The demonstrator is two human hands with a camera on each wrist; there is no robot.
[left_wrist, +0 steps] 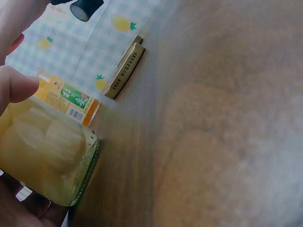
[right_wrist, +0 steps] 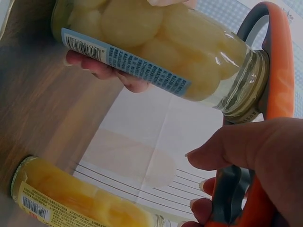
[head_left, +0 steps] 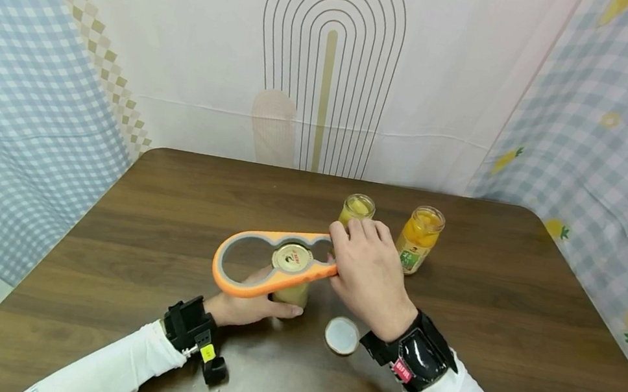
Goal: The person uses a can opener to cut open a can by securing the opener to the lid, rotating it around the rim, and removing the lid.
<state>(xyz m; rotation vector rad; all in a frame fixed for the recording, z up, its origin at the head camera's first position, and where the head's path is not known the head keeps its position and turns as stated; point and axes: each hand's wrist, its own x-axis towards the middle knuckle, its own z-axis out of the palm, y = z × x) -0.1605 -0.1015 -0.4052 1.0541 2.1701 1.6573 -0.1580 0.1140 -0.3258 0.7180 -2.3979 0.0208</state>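
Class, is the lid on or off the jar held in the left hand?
On: the gold lid caps the jar, framed by the orange opener.

Checked cloths (head_left: 37, 103) flank a white, arch-printed backdrop (head_left: 202, 51) — behind a brown tabletop (head_left: 220, 191).

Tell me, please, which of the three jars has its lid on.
The jar gripped by the left hand, its gold lid within the orange opener; the other two jars have open tops.

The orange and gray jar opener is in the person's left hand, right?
Not quite: the head view shows the right hand holding the orange and gray jar opener; the left hand grips the glass jar.
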